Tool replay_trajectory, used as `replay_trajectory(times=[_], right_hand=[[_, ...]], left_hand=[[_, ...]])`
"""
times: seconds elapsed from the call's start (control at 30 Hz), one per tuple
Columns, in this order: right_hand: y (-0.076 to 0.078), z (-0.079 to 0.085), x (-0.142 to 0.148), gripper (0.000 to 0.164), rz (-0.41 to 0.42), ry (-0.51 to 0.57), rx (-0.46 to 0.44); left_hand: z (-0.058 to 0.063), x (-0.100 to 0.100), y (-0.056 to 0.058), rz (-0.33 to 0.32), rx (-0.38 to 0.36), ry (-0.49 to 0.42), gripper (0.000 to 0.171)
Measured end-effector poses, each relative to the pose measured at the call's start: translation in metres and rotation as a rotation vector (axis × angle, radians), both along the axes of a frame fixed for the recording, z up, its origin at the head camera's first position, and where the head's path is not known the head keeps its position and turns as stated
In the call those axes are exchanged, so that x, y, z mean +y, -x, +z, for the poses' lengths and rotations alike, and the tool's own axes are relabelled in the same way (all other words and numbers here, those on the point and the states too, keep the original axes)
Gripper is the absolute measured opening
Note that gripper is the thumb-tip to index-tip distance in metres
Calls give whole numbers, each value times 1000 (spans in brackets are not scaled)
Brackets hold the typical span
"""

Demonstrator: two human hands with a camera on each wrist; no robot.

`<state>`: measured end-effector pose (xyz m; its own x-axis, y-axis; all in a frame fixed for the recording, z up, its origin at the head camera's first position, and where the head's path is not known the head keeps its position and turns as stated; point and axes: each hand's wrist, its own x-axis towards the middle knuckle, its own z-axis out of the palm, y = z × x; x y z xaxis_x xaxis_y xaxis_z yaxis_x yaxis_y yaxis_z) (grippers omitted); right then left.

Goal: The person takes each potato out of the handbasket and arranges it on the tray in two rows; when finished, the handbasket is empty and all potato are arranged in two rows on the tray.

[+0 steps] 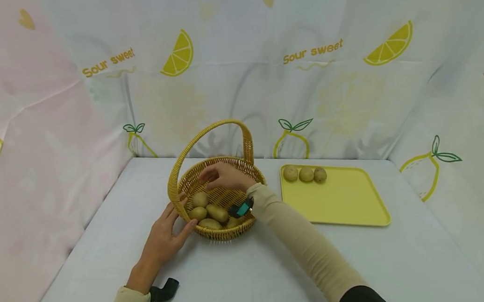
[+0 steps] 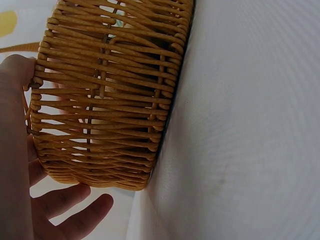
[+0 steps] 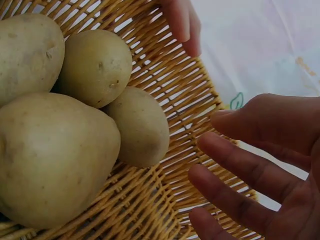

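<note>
The wicker basket [image 1: 222, 234] with its tall arched handle stands on the white table, several potatoes [image 1: 217, 213] gathered in its near part. My left hand [image 1: 162, 238] holds the basket's left side by the rim, near the foot of the handle. Its thumb and fingers lie against the weave [image 2: 105, 110] in the left wrist view. Above the basket's inside is my right hand [image 1: 226, 176], palm down, its fingers loosely bent with nothing in them. In the right wrist view those fingers [image 3: 240, 170] are spread apart, away from the potatoes [image 3: 55, 160].
Right of the basket lies a yellow tray [image 1: 342, 200], with three potatoes [image 1: 306, 174] in a row at its far left corner. A printed cloth [image 1: 238, 90] hangs behind the table and at both sides. The basket's handle arches above my hands.
</note>
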<state>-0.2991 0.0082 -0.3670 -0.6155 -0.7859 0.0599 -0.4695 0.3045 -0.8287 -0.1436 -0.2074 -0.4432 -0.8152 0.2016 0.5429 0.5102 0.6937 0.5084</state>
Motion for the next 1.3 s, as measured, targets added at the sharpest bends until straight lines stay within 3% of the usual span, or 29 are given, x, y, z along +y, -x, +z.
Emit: replay_trajectory(times=[0.3,0.63,0.97,1.17,1.3], right_hand=[[0,-6,-9,37,81,10,-71],[-2,-18,-12,43,79,-63,-78],[-2,-20,-15,46,90,-174,15],[-2,-20,-16,45,59,-221,134],[-2,-22,-16,49,51,-260,142]], left_hand=[[1,0,1,3,-8,2,64],[1,-1,0,3,-21,0,65],[0,-1,0,5,-15,4,65],[1,-1,0,3,-4,7,65],[-1,-1,0,3,-1,6,65]])
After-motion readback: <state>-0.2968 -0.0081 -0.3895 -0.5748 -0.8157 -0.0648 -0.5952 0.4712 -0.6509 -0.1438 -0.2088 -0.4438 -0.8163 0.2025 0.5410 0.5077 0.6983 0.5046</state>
